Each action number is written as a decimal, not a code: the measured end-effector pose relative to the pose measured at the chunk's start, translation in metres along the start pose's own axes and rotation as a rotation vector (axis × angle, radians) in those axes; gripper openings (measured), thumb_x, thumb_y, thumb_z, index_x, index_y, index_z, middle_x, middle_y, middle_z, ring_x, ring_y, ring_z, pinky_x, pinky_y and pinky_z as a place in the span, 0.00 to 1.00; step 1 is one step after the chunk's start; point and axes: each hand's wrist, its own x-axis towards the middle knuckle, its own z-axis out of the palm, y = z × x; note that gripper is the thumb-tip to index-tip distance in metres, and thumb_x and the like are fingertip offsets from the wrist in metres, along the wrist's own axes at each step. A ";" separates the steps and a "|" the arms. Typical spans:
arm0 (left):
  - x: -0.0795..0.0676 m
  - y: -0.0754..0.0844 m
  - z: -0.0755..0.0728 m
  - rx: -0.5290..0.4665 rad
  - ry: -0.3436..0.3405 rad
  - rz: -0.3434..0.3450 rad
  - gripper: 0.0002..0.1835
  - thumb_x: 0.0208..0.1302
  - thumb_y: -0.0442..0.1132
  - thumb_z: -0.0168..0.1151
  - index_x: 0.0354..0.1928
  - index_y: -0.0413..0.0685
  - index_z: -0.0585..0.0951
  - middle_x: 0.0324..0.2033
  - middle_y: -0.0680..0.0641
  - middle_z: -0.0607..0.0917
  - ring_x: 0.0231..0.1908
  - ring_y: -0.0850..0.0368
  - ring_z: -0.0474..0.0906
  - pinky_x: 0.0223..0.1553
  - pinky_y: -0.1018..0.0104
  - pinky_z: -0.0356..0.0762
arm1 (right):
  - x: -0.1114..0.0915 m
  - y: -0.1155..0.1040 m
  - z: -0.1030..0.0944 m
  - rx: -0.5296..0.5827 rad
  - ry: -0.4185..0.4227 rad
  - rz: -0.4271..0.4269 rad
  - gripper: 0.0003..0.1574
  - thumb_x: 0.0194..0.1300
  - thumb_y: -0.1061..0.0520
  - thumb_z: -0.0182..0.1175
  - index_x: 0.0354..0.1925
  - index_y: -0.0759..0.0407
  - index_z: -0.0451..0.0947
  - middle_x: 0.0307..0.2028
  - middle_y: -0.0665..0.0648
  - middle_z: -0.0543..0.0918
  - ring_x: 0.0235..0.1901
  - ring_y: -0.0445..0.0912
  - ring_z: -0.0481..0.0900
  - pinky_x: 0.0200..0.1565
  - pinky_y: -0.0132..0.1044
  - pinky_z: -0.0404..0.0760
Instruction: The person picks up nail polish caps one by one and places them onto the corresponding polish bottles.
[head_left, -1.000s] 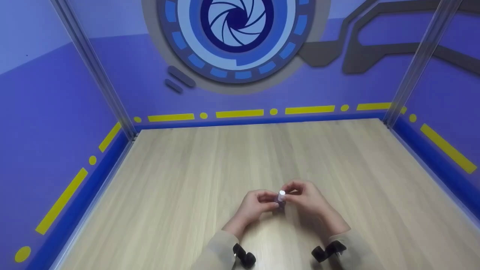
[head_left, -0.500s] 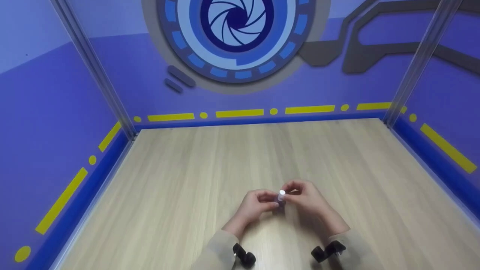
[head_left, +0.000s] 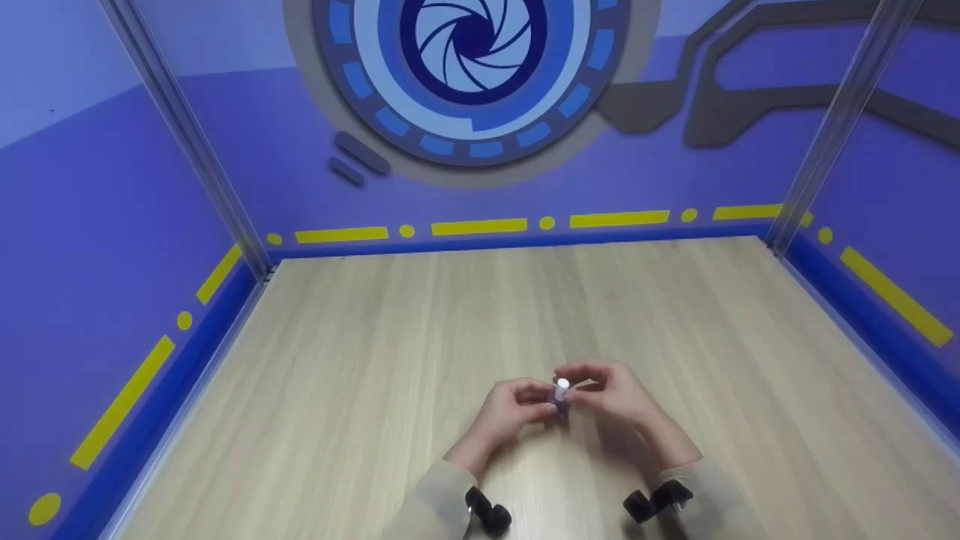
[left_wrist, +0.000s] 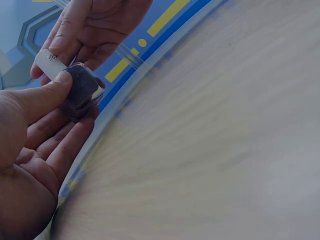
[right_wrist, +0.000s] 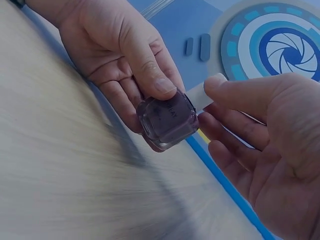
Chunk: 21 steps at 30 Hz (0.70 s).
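Note:
A small nail polish bottle point(right_wrist: 170, 117) of clear glass with dark purplish contents is held just above the table. My left hand point(head_left: 504, 412) grips its glass body, the thumb point(left_wrist: 47, 97) on one face and the fingers behind. The white cap point(head_left: 562, 387) points up in the head view and is seated on the bottle. My right hand point(head_left: 619, 396) pinches this cap, with its thumb point(right_wrist: 245, 95) on the near side. In the right wrist view the index fingertip is hidden behind the cap; the other fingers are loosely bent.
A light wood-grain table point(head_left: 390, 337) lies under both hands. Blue-purple panels point(head_left: 487, 202) with yellow markings close it in at the back and both sides, with metal posts point(head_left: 202, 157) at the corners. Black wrist straps point(head_left: 489, 512) sit on the sleeves.
The right index finger has stretched a little to the left past the cap, and the right fingers have shifted slightly round it. The left hand and bottle have stayed in place.

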 end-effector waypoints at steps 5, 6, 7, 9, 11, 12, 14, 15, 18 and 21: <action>0.005 -0.012 0.001 0.004 0.020 -0.030 0.14 0.52 0.31 0.68 0.42 0.40 0.82 0.41 0.45 0.86 0.42 0.56 0.83 0.43 0.65 0.82 | 0.000 -0.002 0.000 -0.013 -0.009 -0.009 0.18 0.59 0.66 0.62 0.49 0.67 0.78 0.46 0.64 0.82 0.46 0.61 0.79 0.46 0.30 0.80; 0.005 -0.012 0.001 0.004 0.022 -0.031 0.14 0.52 0.31 0.68 0.42 0.40 0.82 0.41 0.45 0.86 0.42 0.55 0.83 0.43 0.65 0.82 | 0.000 -0.003 0.000 -0.013 -0.006 0.001 0.17 0.59 0.66 0.61 0.49 0.67 0.78 0.45 0.63 0.82 0.46 0.61 0.80 0.46 0.30 0.80; 0.005 -0.012 0.001 0.004 0.024 -0.032 0.14 0.52 0.31 0.68 0.42 0.40 0.82 0.40 0.45 0.86 0.42 0.55 0.83 0.43 0.64 0.82 | -0.001 -0.003 0.000 -0.015 -0.005 0.008 0.17 0.59 0.66 0.61 0.48 0.66 0.79 0.45 0.63 0.82 0.46 0.61 0.80 0.46 0.30 0.80; 0.005 -0.012 0.002 0.000 0.025 -0.033 0.14 0.52 0.31 0.68 0.42 0.40 0.82 0.41 0.45 0.86 0.42 0.54 0.84 0.42 0.64 0.82 | -0.001 -0.004 0.000 -0.016 -0.003 0.017 0.16 0.59 0.66 0.61 0.47 0.66 0.79 0.44 0.62 0.83 0.46 0.61 0.80 0.46 0.30 0.80; 0.005 -0.012 0.002 -0.002 0.025 -0.031 0.14 0.52 0.31 0.68 0.42 0.40 0.82 0.41 0.45 0.86 0.42 0.54 0.84 0.43 0.64 0.82 | -0.001 -0.004 0.000 -0.018 -0.003 0.017 0.15 0.59 0.66 0.61 0.46 0.66 0.79 0.44 0.61 0.83 0.46 0.61 0.80 0.45 0.31 0.81; 0.005 -0.012 0.002 0.000 0.025 -0.031 0.14 0.52 0.31 0.68 0.42 0.40 0.82 0.41 0.45 0.86 0.42 0.55 0.83 0.43 0.65 0.82 | -0.001 -0.004 0.000 -0.020 -0.004 0.012 0.14 0.59 0.66 0.61 0.46 0.66 0.79 0.43 0.61 0.83 0.46 0.61 0.80 0.45 0.31 0.81; 0.005 -0.012 0.001 0.005 0.024 -0.028 0.14 0.52 0.32 0.68 0.43 0.41 0.82 0.41 0.46 0.86 0.42 0.55 0.84 0.43 0.65 0.82 | -0.001 -0.003 0.000 -0.021 -0.004 0.005 0.13 0.59 0.66 0.61 0.45 0.67 0.79 0.43 0.61 0.83 0.45 0.61 0.80 0.45 0.31 0.81; 0.004 -0.011 0.001 0.010 0.023 -0.026 0.14 0.52 0.32 0.69 0.43 0.41 0.82 0.41 0.46 0.86 0.42 0.56 0.83 0.44 0.66 0.81 | -0.001 -0.003 0.000 -0.020 -0.004 0.002 0.13 0.59 0.66 0.61 0.44 0.67 0.80 0.42 0.61 0.83 0.45 0.60 0.80 0.45 0.31 0.81; 0.004 -0.012 0.001 0.024 0.021 -0.018 0.14 0.52 0.33 0.69 0.43 0.41 0.82 0.41 0.47 0.87 0.42 0.57 0.83 0.44 0.67 0.81 | 0.000 -0.002 0.000 -0.023 0.002 -0.004 0.11 0.59 0.66 0.61 0.42 0.66 0.80 0.41 0.61 0.84 0.44 0.59 0.81 0.44 0.32 0.82; 0.004 -0.013 0.001 0.038 0.016 -0.003 0.14 0.52 0.33 0.69 0.43 0.41 0.82 0.41 0.47 0.87 0.42 0.57 0.83 0.44 0.67 0.81 | 0.000 -0.002 0.001 -0.024 0.010 0.000 0.10 0.58 0.66 0.62 0.41 0.66 0.80 0.40 0.61 0.84 0.44 0.58 0.80 0.44 0.32 0.82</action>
